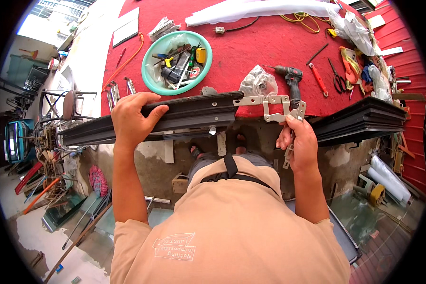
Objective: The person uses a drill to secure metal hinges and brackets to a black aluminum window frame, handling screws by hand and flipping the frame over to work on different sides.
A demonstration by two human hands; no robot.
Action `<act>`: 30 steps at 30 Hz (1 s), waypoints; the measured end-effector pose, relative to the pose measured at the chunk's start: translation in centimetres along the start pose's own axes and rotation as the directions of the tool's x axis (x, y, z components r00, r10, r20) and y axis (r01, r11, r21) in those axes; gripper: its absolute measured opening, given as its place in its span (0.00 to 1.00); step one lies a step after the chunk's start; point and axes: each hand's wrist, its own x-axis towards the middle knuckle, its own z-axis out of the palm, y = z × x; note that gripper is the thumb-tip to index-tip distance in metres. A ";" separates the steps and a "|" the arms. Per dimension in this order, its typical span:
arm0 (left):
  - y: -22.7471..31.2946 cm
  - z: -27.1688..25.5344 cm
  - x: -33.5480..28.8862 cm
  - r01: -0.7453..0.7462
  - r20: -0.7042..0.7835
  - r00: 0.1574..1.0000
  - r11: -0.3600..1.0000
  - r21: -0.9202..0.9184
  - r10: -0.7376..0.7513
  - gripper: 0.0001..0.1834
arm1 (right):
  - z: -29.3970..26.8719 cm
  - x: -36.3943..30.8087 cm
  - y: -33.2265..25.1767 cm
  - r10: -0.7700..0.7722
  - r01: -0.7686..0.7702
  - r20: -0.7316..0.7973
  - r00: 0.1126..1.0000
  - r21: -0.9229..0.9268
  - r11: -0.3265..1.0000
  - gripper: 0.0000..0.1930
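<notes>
- The left hand (130, 120) grasps a long black frame profile (184, 113), thumb nearer the body, fingers over the far side.
- The right hand (301, 141) grips the lower arm of a silvery metal hinge linkage (277, 100) between thumb and fingers.
- The linkage sits at the profile's right end, along the near edge of the red-covered table (241, 52); its flat strip seems to meet the profile — whether it is fastened, I cannot tell.
- For good handling, I would steady the profile against the table edge, line the strip up with the profile, and support the folding arms so they don't swing; fingertips are best clear of the pivots.
- Counted: one profile under the left hand, one linkage, one cordless drill (292, 80) behind it, one clear plastic bag (259, 84) beside the drill, one pair of scissors (337, 78), one red-handled tool (318, 80).
- One mint-green basin (146, 66) holds jumbled tools — too overlapped to count, as are the black profiles in the stack (359, 122) at right.
</notes>
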 end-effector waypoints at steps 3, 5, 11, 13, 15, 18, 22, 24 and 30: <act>0.1 -0.2 -0.2 0.015 0.030 0.999 1.000 0.005 -0.015 0.19 | 0.0 0.2 -0.4 0.063 -0.063 0.000 0.998 0.051 0.997 0.13; 0.1 -0.2 -0.1 0.014 0.030 0.999 1.000 0.004 -0.014 0.19 | 0.2 0.1 -0.3 0.056 -0.056 -0.004 0.998 0.070 0.996 0.13; 0.0 -0.3 -0.3 0.006 0.044 0.999 1.000 0.013 -0.007 0.18 | 1.1 -0.7 0.5 0.042 -0.035 0.104 0.994 -0.066 0.997 0.16; 0.0 -0.2 -0.3 0.003 0.041 0.999 1.000 0.018 -0.004 0.18 | 1.8 -0.4 1.1 0.073 -0.062 0.144 0.987 -0.076 0.995 0.16; -0.1 -0.2 -0.3 0.009 0.037 0.999 1.000 0.015 -0.009 0.18 | 3.2 -0.3 1.7 0.118 -0.100 0.185 0.976 -0.105 0.989 0.17; -0.1 0.0 -0.1 0.010 0.040 0.999 1.000 0.011 -0.011 0.18 | 4.5 -0.1 2.5 0.163 -0.153 0.276 0.947 -0.058 0.987 0.17; -0.1 -0.2 -0.2 0.011 0.047 0.999 1.000 0.016 -0.012 0.17 | 5.8 -0.3 2.9 0.199 -0.180 0.310 0.929 -0.091 0.980 0.17; -0.2 -0.2 -0.2 0.015 0.050 0.999 1.000 0.023 -0.016 0.17 | 6.2 -0.5 2.9 0.204 -0.172 0.318 0.926 -0.126 0.977 0.20; -0.3 0.0 -0.2 0.014 0.057 0.998 0.999 0.044 -0.017 0.17 | 6.6 -0.3 2.7 0.221 -0.147 0.365 0.905 -0.219 0.965 0.22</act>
